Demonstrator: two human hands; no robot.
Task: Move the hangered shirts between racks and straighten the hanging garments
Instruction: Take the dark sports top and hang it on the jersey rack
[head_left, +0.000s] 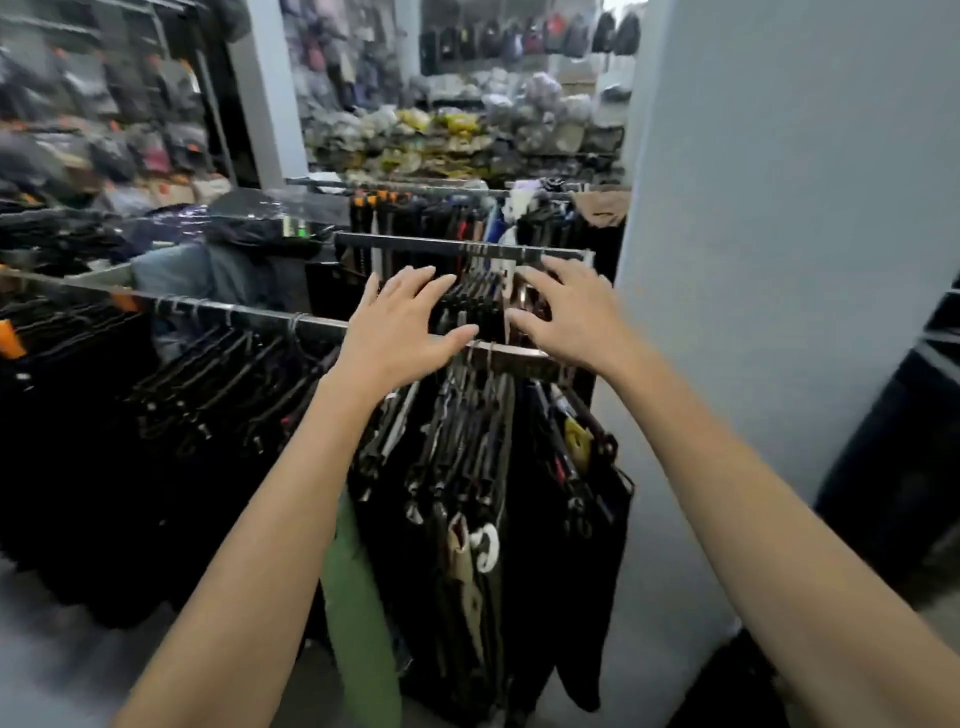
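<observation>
A metal rack rail (249, 312) runs from the left to the middle, packed with dark garments on hangers (467, 467). Behind it a second rail (415, 243) carries several more hangers with dark shirts (475, 301). My left hand (400, 327) hovers over the near rail with its fingers spread and nothing in it. My right hand (566, 312) is stretched out beside it, fingers apart, above the hangers of the far rail. Neither hand grips a hanger. A green garment (358, 597) hangs at the near rail's front.
A grey pillar (779, 234) stands close on the right. Bagged clothes (244, 218) lie heaped on the left. Shelves of folded goods (457, 135) and hanging bags fill the back. A third rail (395, 187) stands farther off. Grey floor (62, 649) shows at lower left.
</observation>
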